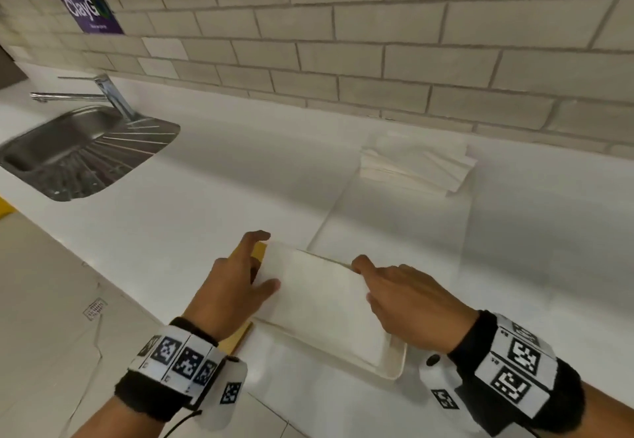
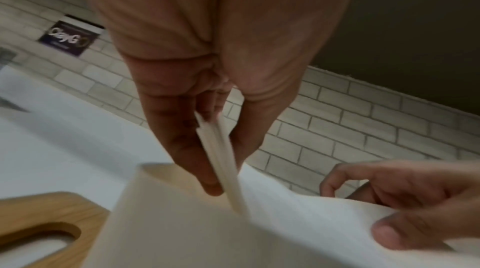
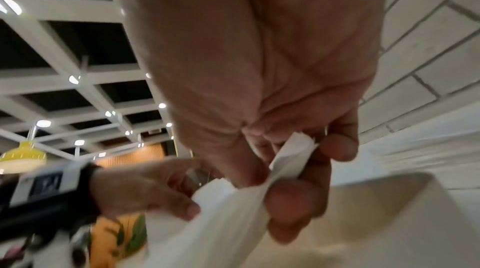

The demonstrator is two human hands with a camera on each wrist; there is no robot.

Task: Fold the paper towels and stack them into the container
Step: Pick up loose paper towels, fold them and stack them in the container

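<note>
A folded white paper towel (image 1: 315, 297) hangs just above the shallow cream container (image 1: 394, 365) at the counter's near edge. My left hand (image 1: 268, 259) pinches its left edge, thumb on top; in the left wrist view the layered edge (image 2: 223, 159) sits between thumb and fingers. My right hand (image 1: 364, 281) pinches the right edge, and the bunched paper (image 3: 285, 166) shows between its thumb and fingers in the right wrist view. The container (image 3: 389, 200) lies right under the towel. A stack of paper towels (image 1: 411, 166) rests near the wall, with one flat sheet (image 1: 394, 231) in front of it.
A wooden lid (image 2: 52, 211) with an oval cut-out lies under my left hand, beside the container. A steel sink (image 1: 79, 156) with a tap (image 1: 109, 94) is set in the white counter (image 1: 223, 180) at far left. A tiled wall (image 1: 377, 43) runs behind.
</note>
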